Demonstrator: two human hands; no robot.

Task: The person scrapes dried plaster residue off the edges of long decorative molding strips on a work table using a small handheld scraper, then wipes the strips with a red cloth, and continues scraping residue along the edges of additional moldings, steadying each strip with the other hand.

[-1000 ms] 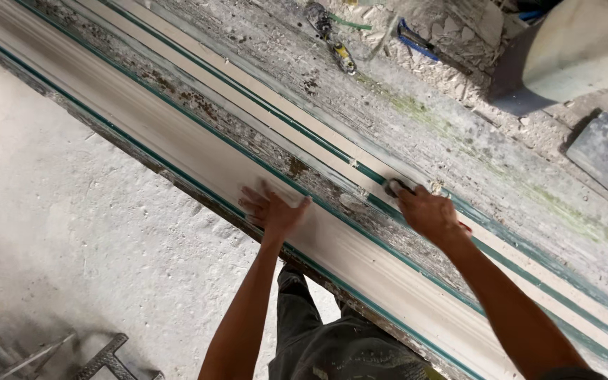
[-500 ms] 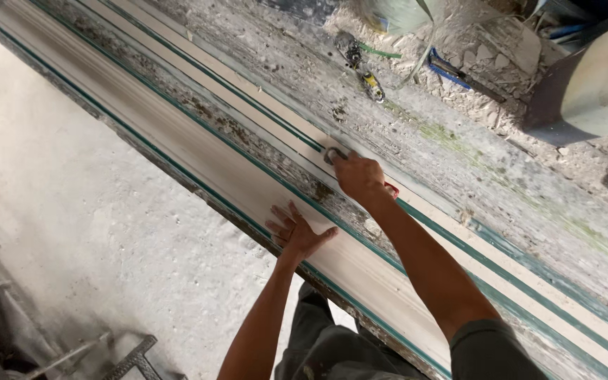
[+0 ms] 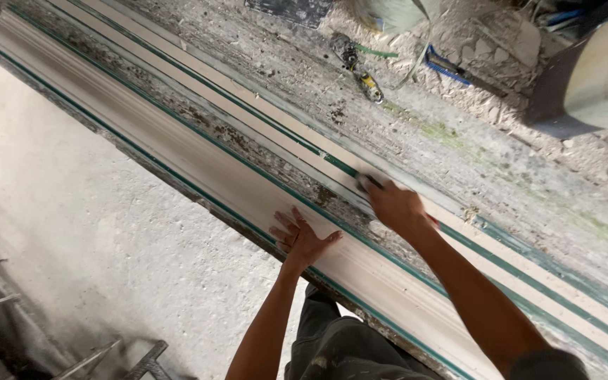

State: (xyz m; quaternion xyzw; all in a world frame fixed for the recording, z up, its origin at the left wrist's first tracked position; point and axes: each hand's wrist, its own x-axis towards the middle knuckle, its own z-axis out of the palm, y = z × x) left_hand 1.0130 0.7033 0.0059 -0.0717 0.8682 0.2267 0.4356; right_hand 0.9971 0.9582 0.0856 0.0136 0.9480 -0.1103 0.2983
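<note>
A long pale plaster moulding (image 3: 198,169) with green edge lines lies diagonally along a dusty bench. My left hand (image 3: 302,239) rests flat on it, fingers spread, holding nothing. Beyond it runs a narrower pale strip (image 3: 248,105) with green lines. My right hand (image 3: 395,207) presses down on that strip, fingers closed over a small dark tool (image 3: 369,181) whose tip shows at the fingertips. What kind of tool it is stays hidden under the hand.
The crusted bench top (image 3: 459,141) holds a yellow and black tool (image 3: 369,84), a blue object (image 3: 445,67) and plaster rubble. A large pale bucket (image 3: 599,70) stands at the far right. A metal frame (image 3: 128,355) stands on the grey floor (image 3: 93,232) at lower left.
My right hand slid left along the far strip, then back a little to the right. My left hand stayed flat on the near moulding. The view shifted.
</note>
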